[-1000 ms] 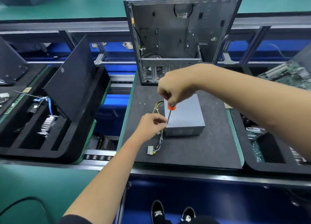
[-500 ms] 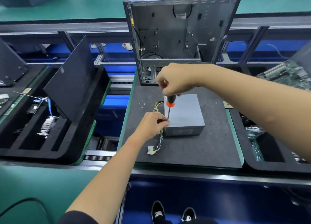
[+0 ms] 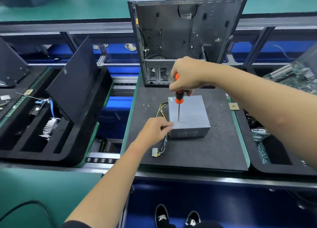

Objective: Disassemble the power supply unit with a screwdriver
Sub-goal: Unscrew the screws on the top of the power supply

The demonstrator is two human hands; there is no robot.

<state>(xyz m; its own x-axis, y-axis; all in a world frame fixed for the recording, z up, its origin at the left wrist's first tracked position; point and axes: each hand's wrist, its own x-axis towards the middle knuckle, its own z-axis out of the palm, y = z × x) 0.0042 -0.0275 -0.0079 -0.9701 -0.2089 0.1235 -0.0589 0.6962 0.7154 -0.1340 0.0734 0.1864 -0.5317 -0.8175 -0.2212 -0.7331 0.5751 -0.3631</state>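
**Screwdriver poised over the near-left corner of the power supply**

The right hand [image 3: 186, 75] is wrapped round the orange-and-black handle of the screwdriver [image 3: 178, 99], holding it almost upright; its thin steel shaft points down at the lid of the power supply unit [image 3: 190, 115], near the front-left corner. Whether the tip is seated in a screw cannot be told. The left hand [image 3: 155, 129] pinches that same corner with curled fingers, steadying the box.

The step in hand looks like work on the lid screws at this corner. The next move probably calls for a square seat in the screw head, firm downward pressure and a steady box, lest the tip slip across the smooth lid.

The unit is a plain grey sheet-metal box with sharp edges, lying flat on the dark, matte mat of the surface [image 3: 214, 150]. A bundle of yellow and black cables [image 3: 162, 107] runs from its left side to a pale plastic connector [image 3: 154, 152]. Behind it stands an open, bare-metal computer case [image 3: 185, 30].
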